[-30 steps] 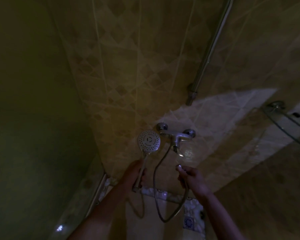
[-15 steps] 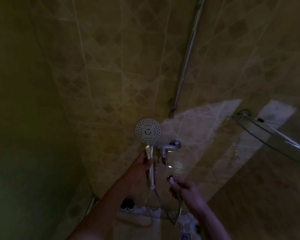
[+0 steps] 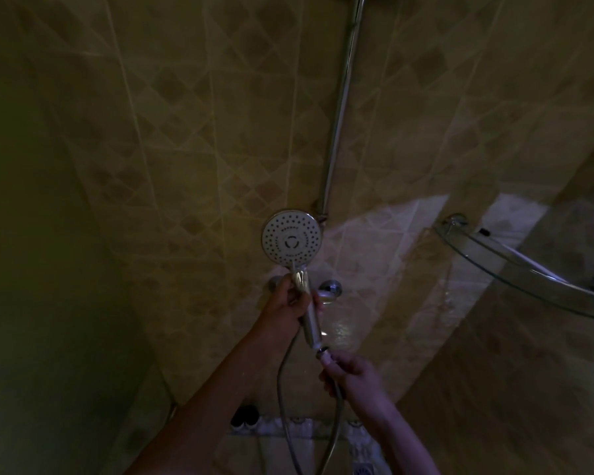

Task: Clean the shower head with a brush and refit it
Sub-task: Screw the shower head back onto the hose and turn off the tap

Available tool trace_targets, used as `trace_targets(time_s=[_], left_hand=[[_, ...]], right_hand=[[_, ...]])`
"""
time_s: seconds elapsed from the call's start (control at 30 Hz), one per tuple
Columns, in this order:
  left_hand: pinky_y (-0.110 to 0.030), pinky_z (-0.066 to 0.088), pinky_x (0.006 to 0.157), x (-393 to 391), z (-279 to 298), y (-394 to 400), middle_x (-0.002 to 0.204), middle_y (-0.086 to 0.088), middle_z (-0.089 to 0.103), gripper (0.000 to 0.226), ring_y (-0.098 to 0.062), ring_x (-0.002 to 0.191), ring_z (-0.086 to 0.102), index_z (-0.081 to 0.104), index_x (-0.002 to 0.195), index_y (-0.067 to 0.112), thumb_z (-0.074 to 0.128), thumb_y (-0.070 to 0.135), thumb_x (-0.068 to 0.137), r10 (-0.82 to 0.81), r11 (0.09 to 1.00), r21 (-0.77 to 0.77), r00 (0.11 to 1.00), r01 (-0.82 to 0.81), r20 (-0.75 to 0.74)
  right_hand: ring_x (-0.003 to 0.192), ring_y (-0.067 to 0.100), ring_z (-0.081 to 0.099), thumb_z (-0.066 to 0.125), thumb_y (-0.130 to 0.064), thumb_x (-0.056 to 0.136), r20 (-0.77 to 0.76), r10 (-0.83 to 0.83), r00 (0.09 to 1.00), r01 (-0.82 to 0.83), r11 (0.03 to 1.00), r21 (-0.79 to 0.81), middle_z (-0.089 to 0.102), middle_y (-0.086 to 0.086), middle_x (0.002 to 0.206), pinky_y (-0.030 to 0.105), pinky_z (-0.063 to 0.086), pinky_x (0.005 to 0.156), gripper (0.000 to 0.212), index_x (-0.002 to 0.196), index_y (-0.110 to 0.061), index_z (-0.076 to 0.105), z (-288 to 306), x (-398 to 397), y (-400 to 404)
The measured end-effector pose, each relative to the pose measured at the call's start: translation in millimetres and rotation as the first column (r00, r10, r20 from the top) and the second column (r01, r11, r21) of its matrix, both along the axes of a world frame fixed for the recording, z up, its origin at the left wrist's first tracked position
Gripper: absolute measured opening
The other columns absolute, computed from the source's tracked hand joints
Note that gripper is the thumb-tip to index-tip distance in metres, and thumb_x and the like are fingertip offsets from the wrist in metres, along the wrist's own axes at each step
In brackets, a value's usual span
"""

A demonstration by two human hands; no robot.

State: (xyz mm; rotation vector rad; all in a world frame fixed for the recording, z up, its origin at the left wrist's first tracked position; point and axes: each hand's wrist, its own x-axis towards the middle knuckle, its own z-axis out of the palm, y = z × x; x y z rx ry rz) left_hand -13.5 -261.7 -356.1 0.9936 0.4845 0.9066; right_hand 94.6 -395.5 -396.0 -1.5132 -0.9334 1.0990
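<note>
— What is in the person's grip, in this dim tiled shower stall?

— The left hand (image 3: 290, 299) is curled round the upper part of the chrome handle of the shower head (image 3: 291, 241), just below the round spray face. That face stands above the fist, its dotted nozzle plate turned toward the camera, in front of the wall tiles (image 3: 192, 138).

— And the other hand?

— The right hand (image 3: 352, 373) pinches the end fitting of the hose (image 3: 333, 423), fingers closed on the connector. The fitting sits right at the bottom end of the handle; whether the two touch or are joined cannot be told in this light.

— Where does the hose run?

— It drops from the right hand toward the floor, and a second strand hangs down from behind the left hand.

— What surrounds them?

— The wall mixer tap (image 3: 328, 289) shows just behind the left hand, partly hidden by it. A chrome riser rail (image 3: 340, 108) climbs the wall above the shower head. At right, a curved glass shelf (image 3: 515, 265) juts from the corner, well apart from both hands
</note>
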Motion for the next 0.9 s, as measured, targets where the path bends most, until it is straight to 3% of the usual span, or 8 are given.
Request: trace_targets(time_s=[0.13, 0.23, 0.37, 0.57, 0.73, 0.9], left_hand=[[-0.041, 0.052, 0.072, 4.4, 1.8, -0.5, 0.072, -0.008, 0.066, 0.034, -0.025, 0.067, 0.065, 0.048, 0.112, 0.015, 0.042, -0.012, 0.092, -0.016, 1.0, -0.018, 1.0, 0.016, 0.015], [-0.043, 0.051, 0.076, 5.4, 0.3, 0.4, 0.075, -0.011, 0.066, 0.037, -0.026, 0.069, 0.065, 0.049, 0.114, 0.017, 0.043, -0.012, 0.091, -0.001, 0.999, -0.043, 1.0, 0.001, 0.006], [-0.042, 0.055, 0.072, 2.6, -1.6, 0.0, 0.086, -0.015, 0.063, 0.035, -0.027, 0.074, 0.064, 0.051, 0.113, 0.018, 0.047, -0.008, 0.091, -0.015, 0.999, -0.034, 1.0, 0.015, -0.001], [-0.044, 0.05, 0.075, 5.5, -5.6, -0.9, 0.08, -0.013, 0.066, 0.036, -0.028, 0.072, 0.064, 0.056, 0.104, 0.025, 0.044, -0.007, 0.094, -0.019, 1.0, -0.016, 0.997, 0.018, -0.07], [-0.04, 0.05, 0.072, 7.0, -0.9, -7.2, 0.077, -0.009, 0.067, 0.025, -0.025, 0.072, 0.063, 0.05, 0.096, 0.017, 0.041, -0.007, 0.095, -0.005, 1.0, -0.015, 0.999, 0.005, -0.044], [-0.034, 0.049, 0.063, 10.3, -2.1, -10.1, 0.064, -0.008, 0.056, 0.014, -0.023, 0.059, 0.054, 0.047, 0.091, 0.009, 0.04, -0.003, 0.095, 0.031, 0.989, -0.142, 0.999, -0.026, 0.034]], right_hand=[[0.049, 0.012, 0.048, 0.059, -0.019, 0.092, -0.026, -0.014, 1.0, 0.014, 1.0, -0.007, 0.055, 0.004, 0.06, 0.02, 0.039, 0.048, 0.018, 0.079, -0.008, 0.066, 0.4, -3.1, 5.7], [0.048, 0.011, 0.048, 0.059, -0.018, 0.091, -0.049, -0.029, 0.998, 0.029, 1.0, -0.007, 0.055, 0.004, 0.059, 0.02, 0.039, 0.047, 0.019, 0.084, -0.002, 0.065, -0.2, -6.4, 6.6], [0.049, 0.01, 0.048, 0.06, -0.017, 0.091, -0.066, -0.042, 0.997, 0.043, 0.999, 0.014, 0.053, 0.004, 0.06, 0.019, 0.039, 0.047, 0.016, 0.079, -0.009, 0.067, 1.3, -10.3, 5.0], [0.051, 0.013, 0.043, 0.056, -0.019, 0.093, -0.022, -0.027, 0.999, 0.028, 0.999, 0.044, 0.049, 0.006, 0.058, 0.018, 0.035, 0.046, 0.021, 0.076, -0.008, 0.062, 3.1, -8.4, 2.2], [0.05, 0.013, 0.041, 0.055, -0.019, 0.093, -0.025, -0.047, 0.999, 0.048, 0.998, 0.038, 0.048, 0.001, 0.054, 0.02, 0.033, 0.046, 0.02, 0.079, -0.006, 0.061, -0.6, -9.6, 3.1], [0.052, 0.016, 0.042, 0.054, -0.014, 0.094, -0.045, -0.059, 0.997, 0.061, 0.997, 0.046, 0.049, 0.008, 0.058, 0.021, 0.034, 0.047, 0.02, 0.078, -0.004, 0.06, 1.6, -12.1, 0.1]])
